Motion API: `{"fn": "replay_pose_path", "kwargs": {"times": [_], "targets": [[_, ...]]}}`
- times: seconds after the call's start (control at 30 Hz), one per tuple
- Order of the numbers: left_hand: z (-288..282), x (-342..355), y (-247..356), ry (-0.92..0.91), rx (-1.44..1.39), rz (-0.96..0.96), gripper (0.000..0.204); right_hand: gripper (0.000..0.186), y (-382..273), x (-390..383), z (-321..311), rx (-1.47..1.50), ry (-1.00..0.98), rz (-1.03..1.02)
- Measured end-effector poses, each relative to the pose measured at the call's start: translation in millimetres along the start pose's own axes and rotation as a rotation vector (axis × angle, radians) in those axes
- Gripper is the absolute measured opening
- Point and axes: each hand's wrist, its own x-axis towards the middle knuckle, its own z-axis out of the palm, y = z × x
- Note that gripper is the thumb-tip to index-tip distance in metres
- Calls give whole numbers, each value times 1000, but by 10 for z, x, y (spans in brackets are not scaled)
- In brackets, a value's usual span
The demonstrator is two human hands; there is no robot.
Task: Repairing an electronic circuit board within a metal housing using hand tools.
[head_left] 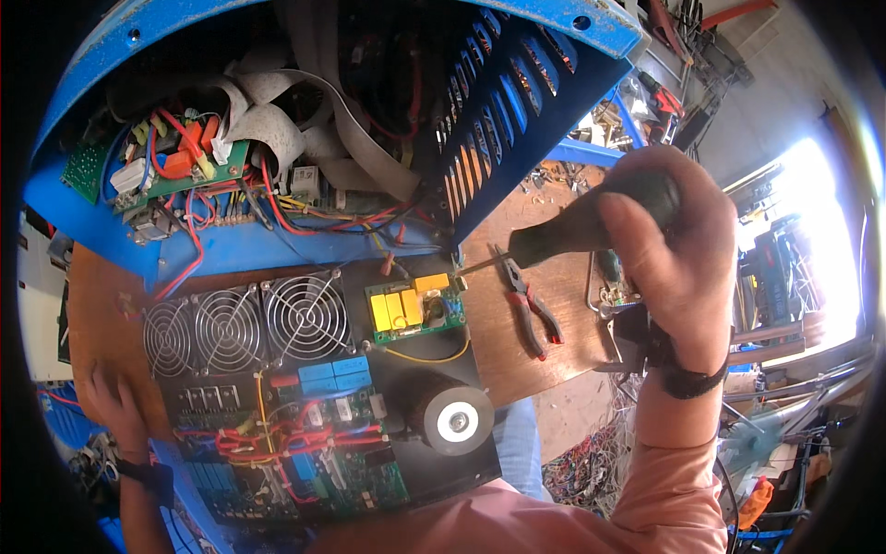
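I find my right hand [678,245] wrapped firmly around the handle of a dark screwdriver [563,233], fingers and thumb pressed together on it. Its shaft points left and slightly down, the tip at the far right corner of a small green board [413,307] with yellow blocks; I cannot tell whether it is seated in a screw.

The board sits at the far right corner of a black panel [406,371], a yellow wire [434,359] looping along its near edge. My left hand [113,406] lies beyond the panel's left edge, fingers loosely spread, nothing seen in them.

Three fans [309,317] line the panel's far edge; a round coil [452,420] stands near its right edge. Pliers [524,305] lie on the tabletop [577,346], right of the panel.

Progress, in my judgement: partway. Fans, coil and board are in place on the panel, which lies outside the blue housing [369,242]. The board's corner appears unfinished; whether its other corners are fastened, I cannot confirm.
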Motion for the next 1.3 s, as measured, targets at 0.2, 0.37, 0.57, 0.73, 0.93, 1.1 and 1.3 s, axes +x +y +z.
{"fn": "replay_pose_path", "kwargs": {"times": [0.2, 0.37, 0.57, 0.73, 0.93, 1.1, 1.3], "targets": [[3, 27, 11, 14, 9, 7, 45, 28, 62, 13, 20, -80, -56, -58], [-5, 37, 7, 40, 28, 38, 45, 25, 97, 14, 92, -60, -35, -148], [-4, 37, 7, 46, 20, 42, 45, 28, 61, 86, 114, -119, -117, -123], [6, 41, 3, 51, 62, 41, 45, 28, -31, 232, 150, -220, -188, -85], [-10, 30, 56, 59, 47, 54, 44, 27, -119, 112, 173, -271, -163, -93], [9, 59, 48, 60, 78, 56, 44, 27, -68, 185, 240, -264, -172, -54], [18, 22, -27, 62, 69, 76, 47, 26, -160, 16, 321, -214, -129, -180]]}}
